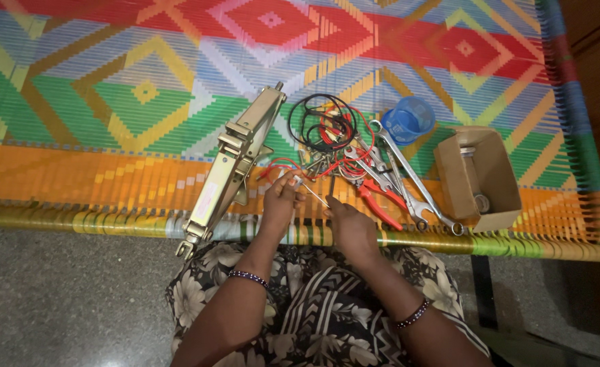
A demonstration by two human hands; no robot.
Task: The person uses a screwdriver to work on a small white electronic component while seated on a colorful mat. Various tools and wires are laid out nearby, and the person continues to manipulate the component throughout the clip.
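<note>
The person sits at the lower middle of the frame, facing a bright woven cot (143, 102) that carries a spread of tools. The left hand (281, 202) is closed in a pinch on one end of a thin metal rod (312, 195), perhaps a small screwdriver or probe, which slants down to the right just below the centre of the frame. The right hand (349, 228) meets its lower end; its grip looks closed around a small dark piece there, though what that piece is cannot be told.

Left of the hands lies a folded scissor jack (232, 166), pale gold, running diagonally from the upper middle to the cot's front edge. Just above the hands sits a tangle of red and black clip leads (323, 126). To the right are red-handled pliers (381, 204) and several steel spanners (412, 180), lying fanned and touching one another. Further right stand a blue plastic cup (408, 119) and an open cardboard box (480, 177) with small metal parts inside.

The step in hand looks like fitting or adjusting a small part on the rod with both hands. As a judgement, the next move calls for fine fingertip control, with the left hand holding the rod steady while the right works its end
</note>
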